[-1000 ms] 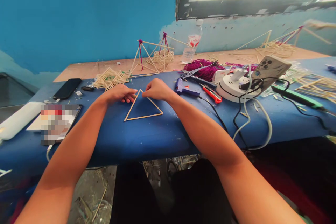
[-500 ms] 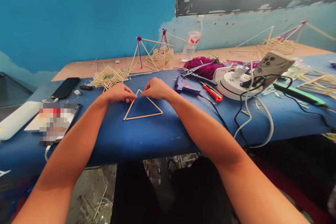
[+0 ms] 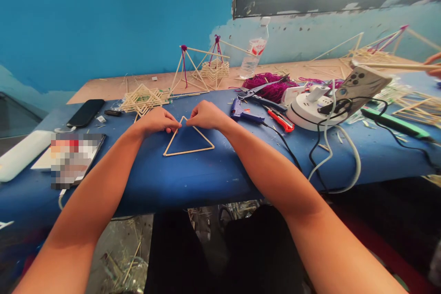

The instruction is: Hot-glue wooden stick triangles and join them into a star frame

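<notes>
A triangle of thin wooden sticks [image 3: 189, 151] lies flat on the blue table [image 3: 206, 174]. My left hand [image 3: 156, 120] pinches its top corner from the left, fingers closed on the left stick. My right hand [image 3: 206, 115] is curled into a pinch on the same corner from the right. The two hands almost touch at the apex. A blue glue gun [image 3: 243, 113] lies just right of my right hand.
Stick stacks [image 3: 143, 99] and stick pyramids with purple yarn [image 3: 201, 70] stand behind. Scissors [image 3: 262, 87], a red cutter [image 3: 279, 119], a round white power strip [image 3: 310, 108] with cables, a propped phone [image 3: 361, 85], a black phone [image 3: 86, 112] and a water bottle [image 3: 253, 57] crowd the table. Another person's hand [image 3: 434, 65] holds a stick far right.
My hands stay pinched on the triangle's apex, barely shifting. Another person's hand with a long stick has come into view at the far right edge.
</notes>
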{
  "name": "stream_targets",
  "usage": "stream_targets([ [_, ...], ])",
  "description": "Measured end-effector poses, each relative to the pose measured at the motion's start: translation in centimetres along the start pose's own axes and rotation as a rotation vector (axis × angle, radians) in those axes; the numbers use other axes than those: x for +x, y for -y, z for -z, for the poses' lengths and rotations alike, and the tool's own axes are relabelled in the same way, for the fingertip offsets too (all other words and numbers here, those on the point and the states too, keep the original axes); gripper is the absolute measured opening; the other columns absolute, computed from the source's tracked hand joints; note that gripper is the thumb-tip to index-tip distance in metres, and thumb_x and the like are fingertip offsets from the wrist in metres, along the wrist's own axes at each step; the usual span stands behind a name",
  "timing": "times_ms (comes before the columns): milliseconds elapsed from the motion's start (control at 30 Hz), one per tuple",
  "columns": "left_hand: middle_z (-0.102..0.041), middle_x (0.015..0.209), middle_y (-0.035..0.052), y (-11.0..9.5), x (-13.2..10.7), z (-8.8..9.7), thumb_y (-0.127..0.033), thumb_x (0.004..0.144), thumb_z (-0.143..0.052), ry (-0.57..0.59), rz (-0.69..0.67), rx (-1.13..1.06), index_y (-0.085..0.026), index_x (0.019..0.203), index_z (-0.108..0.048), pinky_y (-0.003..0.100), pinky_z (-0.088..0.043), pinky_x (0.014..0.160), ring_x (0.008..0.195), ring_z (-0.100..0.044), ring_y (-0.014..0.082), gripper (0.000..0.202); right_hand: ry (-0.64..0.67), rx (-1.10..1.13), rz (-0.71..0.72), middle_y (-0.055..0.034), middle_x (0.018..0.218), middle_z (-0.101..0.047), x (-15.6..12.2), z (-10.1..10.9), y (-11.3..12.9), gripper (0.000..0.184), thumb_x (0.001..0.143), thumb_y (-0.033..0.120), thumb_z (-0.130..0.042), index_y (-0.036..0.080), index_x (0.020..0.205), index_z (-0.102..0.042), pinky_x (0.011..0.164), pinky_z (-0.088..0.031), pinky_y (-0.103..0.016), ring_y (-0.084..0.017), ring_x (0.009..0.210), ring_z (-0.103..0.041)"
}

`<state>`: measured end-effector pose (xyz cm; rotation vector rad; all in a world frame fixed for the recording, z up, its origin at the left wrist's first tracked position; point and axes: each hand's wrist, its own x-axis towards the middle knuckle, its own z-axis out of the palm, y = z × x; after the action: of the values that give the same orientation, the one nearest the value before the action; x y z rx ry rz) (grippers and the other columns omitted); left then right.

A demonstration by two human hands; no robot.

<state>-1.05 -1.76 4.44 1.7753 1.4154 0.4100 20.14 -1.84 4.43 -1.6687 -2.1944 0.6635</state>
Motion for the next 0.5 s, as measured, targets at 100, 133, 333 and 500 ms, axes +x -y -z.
stream_targets([
  [100, -0.079, 0.072, 0.0101, 0.00, -0.01, 0.03, -0.041, 0.069, -0.085, 0.003, -0.004, 0.012, -0.020, 0.064, -0.084, 0.030, -0.048, 0.066, 0.065, -0.062, 0.0179, 0.021, 0.003, 0.000, 0.001, -0.0044, 0.077, -0.076, -0.05, 0.02, 0.06, 0.018, 0.081, 0.032, -0.079, 0.015, 0.085, -0.084, 0.067, -0.040, -0.028, -0.016, 0.074, -0.062],
  [133, -0.079, 0.071, 0.0101, -0.02, -0.03, 0.04, -0.041, 0.069, -0.085, 0.006, -0.007, 0.019, -0.021, 0.064, -0.084, 0.031, -0.048, 0.067, 0.065, -0.062, 0.0179, 0.021, 0.003, -0.002, 0.001, -0.0046, 0.077, -0.076, -0.05, 0.03, 0.08, 0.018, 0.081, 0.032, -0.079, 0.015, 0.085, -0.084, 0.067, -0.040, -0.029, -0.016, 0.074, -0.063],
  [333, -0.077, 0.069, 0.0094, -0.16, -0.04, -0.12, -0.042, 0.070, -0.083, -0.006, -0.001, 0.048, -0.021, 0.063, -0.083, 0.031, -0.047, 0.066, 0.064, -0.060, 0.0175, 0.022, 0.005, -0.028, 0.007, -0.0049, 0.076, -0.075, 0.03, -0.09, -0.05, 0.019, 0.082, 0.034, -0.079, 0.015, 0.083, -0.084, 0.066, -0.040, -0.029, -0.016, 0.073, -0.062],
  [500, -0.078, 0.070, 0.0096, -0.22, 0.06, -0.36, -0.040, 0.070, -0.083, -0.025, 0.012, 0.036, -0.020, 0.063, -0.083, 0.030, -0.046, 0.065, 0.064, -0.060, 0.0174, 0.021, -0.004, -0.036, 0.005, -0.0051, 0.076, -0.075, 0.15, -0.24, -0.18, 0.020, 0.082, 0.035, -0.081, 0.015, 0.083, -0.084, 0.066, -0.039, -0.030, -0.017, 0.074, -0.061],
])
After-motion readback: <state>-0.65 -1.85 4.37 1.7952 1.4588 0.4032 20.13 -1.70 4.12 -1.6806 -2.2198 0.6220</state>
